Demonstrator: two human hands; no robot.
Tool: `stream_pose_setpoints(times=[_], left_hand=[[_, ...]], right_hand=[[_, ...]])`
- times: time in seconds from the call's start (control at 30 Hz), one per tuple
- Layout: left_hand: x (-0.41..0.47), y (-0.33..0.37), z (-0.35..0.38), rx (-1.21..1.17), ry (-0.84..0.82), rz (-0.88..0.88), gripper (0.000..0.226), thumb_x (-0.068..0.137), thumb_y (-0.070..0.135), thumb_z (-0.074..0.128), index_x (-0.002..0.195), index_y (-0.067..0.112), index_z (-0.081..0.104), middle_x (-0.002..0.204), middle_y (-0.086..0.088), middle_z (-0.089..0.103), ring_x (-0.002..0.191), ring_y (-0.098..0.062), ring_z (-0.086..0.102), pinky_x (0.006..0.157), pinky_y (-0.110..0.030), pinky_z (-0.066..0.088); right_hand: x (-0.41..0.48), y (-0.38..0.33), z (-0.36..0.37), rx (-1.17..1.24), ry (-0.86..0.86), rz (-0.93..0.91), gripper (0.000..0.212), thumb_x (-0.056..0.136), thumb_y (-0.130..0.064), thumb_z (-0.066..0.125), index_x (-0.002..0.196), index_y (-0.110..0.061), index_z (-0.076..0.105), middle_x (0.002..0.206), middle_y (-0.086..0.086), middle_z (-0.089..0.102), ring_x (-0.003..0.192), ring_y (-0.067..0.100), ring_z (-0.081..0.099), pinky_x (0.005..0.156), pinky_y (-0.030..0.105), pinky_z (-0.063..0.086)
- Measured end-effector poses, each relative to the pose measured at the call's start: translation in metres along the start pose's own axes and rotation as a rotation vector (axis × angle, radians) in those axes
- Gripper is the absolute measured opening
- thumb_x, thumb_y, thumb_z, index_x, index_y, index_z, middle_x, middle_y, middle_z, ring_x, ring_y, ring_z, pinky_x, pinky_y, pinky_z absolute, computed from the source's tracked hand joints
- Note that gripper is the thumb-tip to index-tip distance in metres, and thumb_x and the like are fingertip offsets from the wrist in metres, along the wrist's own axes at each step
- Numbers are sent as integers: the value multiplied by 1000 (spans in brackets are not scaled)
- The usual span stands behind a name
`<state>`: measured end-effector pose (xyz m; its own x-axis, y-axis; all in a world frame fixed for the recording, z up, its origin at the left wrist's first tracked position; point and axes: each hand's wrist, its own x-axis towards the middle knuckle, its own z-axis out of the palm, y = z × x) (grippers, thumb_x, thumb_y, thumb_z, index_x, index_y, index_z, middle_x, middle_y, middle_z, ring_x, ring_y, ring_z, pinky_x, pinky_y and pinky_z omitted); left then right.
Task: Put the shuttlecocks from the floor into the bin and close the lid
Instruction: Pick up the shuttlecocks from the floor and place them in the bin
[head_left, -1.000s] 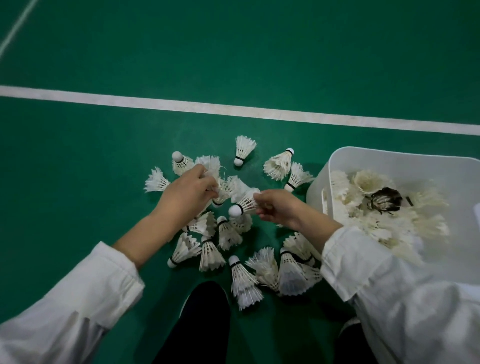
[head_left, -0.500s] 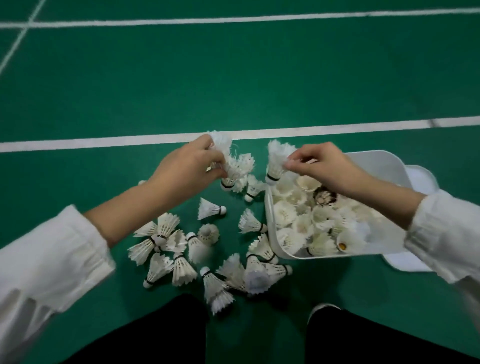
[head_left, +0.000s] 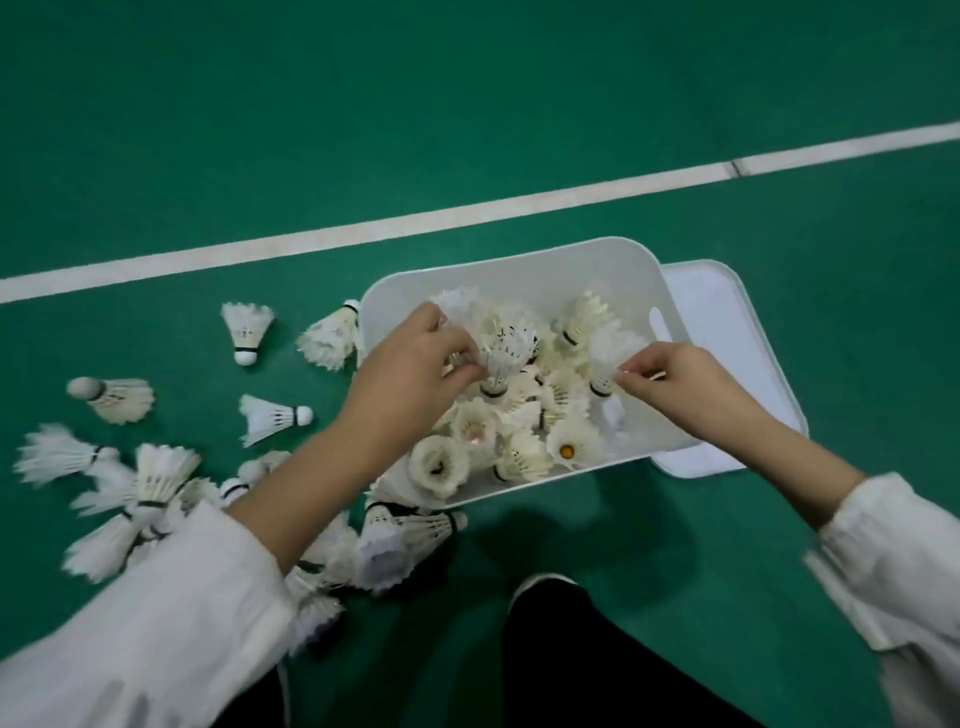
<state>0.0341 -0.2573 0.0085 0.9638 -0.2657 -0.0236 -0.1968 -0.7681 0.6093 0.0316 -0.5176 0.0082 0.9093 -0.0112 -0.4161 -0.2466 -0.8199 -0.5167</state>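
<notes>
A white plastic bin (head_left: 524, 270) stands open on the green floor, holding several white shuttlecocks (head_left: 524, 431). My left hand (head_left: 410, 374) is over the bin's left side and pinches the feathers of a shuttlecock (head_left: 506, 348) that hangs cork down. My right hand (head_left: 685, 384) hovers over the bin's right side, its fingertips pinching the feathers of another shuttlecock (head_left: 605, 364). Several more shuttlecocks (head_left: 150, 473) lie scattered on the floor left of the bin. The white lid (head_left: 727, 332) lies flat under and behind the bin's right end.
A white court line (head_left: 363, 231) crosses the floor behind the bin. My dark trouser legs (head_left: 597, 660) and a shoe tip (head_left: 540, 582) are at the bottom, close to the bin's near side. White sleeves cover both forearms.
Both hands have moved from the floor pile to above the bin, each carrying shuttlecocks. The view has swung right, so the bin now sits in the middle.
</notes>
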Motion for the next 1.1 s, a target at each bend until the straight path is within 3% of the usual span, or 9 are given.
stream_pose_setpoints(times=[0.17, 0.27, 0.37, 0.47, 0.57, 0.67, 0.8, 0.93, 1.1], left_hand=[[-1, 9, 45, -48, -47, -14, 14, 83, 32, 64, 89, 20, 67, 90, 4, 46, 83, -14, 53, 71, -32, 44], [0, 9, 59, -48, -70, -13, 15, 82, 34, 64, 89, 21, 68, 90, 4, 46, 82, -13, 53, 72, -35, 47], [2, 7, 66, -37, -83, -21, 15, 81, 34, 66, 88, 21, 68, 88, 4, 47, 78, -14, 52, 70, -37, 47], [4, 4, 69, -33, -90, -27, 14, 80, 33, 67, 87, 21, 68, 87, 5, 46, 77, -14, 51, 70, -38, 48], [3, 3, 72, -24, -97, -35, 14, 80, 33, 67, 87, 21, 68, 86, 5, 45, 75, -14, 51, 69, -38, 47], [3, 3, 73, -21, -93, -36, 14, 79, 33, 67, 88, 21, 69, 87, 4, 46, 75, -15, 52, 69, -39, 48], [9, 7, 74, -31, -86, -44, 16, 80, 34, 66, 89, 22, 68, 89, 4, 48, 79, -15, 51, 69, -37, 47], [21, 19, 78, 20, -80, 8, 19, 81, 32, 66, 93, 18, 68, 88, 4, 45, 79, -14, 46, 64, -31, 39], [24, 16, 80, 51, -78, -17, 19, 81, 32, 66, 93, 17, 68, 90, 2, 49, 79, -16, 49, 63, -31, 37]], right_hand=[[12, 30, 8, -225, -153, 95, 31, 88, -22, 57, 95, 6, 67, 99, 24, 68, 90, 37, 63, 69, 33, 48], [27, 37, 18, -332, -256, 105, 25, 88, -17, 55, 96, 0, 71, 99, 20, 71, 85, 31, 66, 71, 31, 51], [39, 41, 26, -449, -340, 83, 24, 85, -7, 53, 100, 3, 68, 104, 23, 67, 98, 37, 64, 78, 38, 54], [42, 43, 32, -554, -449, 59, 14, 84, -2, 50, 80, -2, 63, 75, 20, 58, 76, 41, 52, 55, 27, 36], [42, 45, 35, -599, -560, 23, 26, 87, -6, 51, 108, -2, 65, 107, 12, 66, 89, 27, 59, 72, 27, 44], [40, 37, 23, -538, -417, -32, 30, 91, -14, 52, 120, -16, 61, 127, 1, 60, 111, 21, 58, 90, 28, 43], [25, 10, 4, -186, 31, -240, 18, 91, -15, 54, 104, -21, 65, 107, -8, 62, 84, 13, 59, 79, 26, 45], [18, -11, 13, -59, -134, -472, 24, 88, -8, 55, 109, -18, 62, 106, -9, 53, 82, 10, 55, 78, 20, 43], [19, -1, 19, -137, -186, -387, 31, 86, -20, 51, 114, -15, 63, 116, -2, 63, 95, 9, 55, 82, 23, 43]])
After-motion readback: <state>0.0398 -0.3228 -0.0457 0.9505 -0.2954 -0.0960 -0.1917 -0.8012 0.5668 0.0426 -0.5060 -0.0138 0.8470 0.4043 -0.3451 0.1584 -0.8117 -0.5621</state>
